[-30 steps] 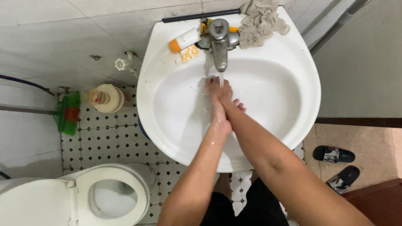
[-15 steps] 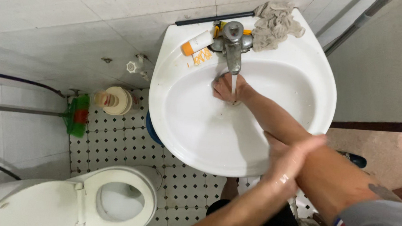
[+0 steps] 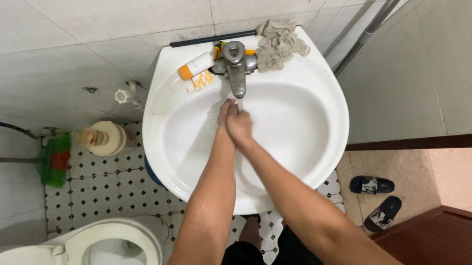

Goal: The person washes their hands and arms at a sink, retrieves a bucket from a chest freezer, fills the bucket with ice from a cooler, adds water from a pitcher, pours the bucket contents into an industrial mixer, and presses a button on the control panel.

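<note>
Now back together under the tap (image 3: 234,71): left hand (image 3: 224,117) and right hand (image 3: 240,126) pressed side by side in the sink (image 3: 312,154), where half a second ago the left was down on the right forearm near the rim. Reads as rinsing resumed, the forearm rub apparently done. Fingers of both hands loosely curled against each other, closed on nothing but one another. Tap at the back of the basin, long axis running from the wall toward the viewer, spout end just above the fingertips. Water stream hard to make out. Grey rag (image 3: 278,44) bunched right of the tap, orange-capped tube (image 3: 195,66) lying left of it. Toilet (image 3: 100,247) at lower left.
</note>
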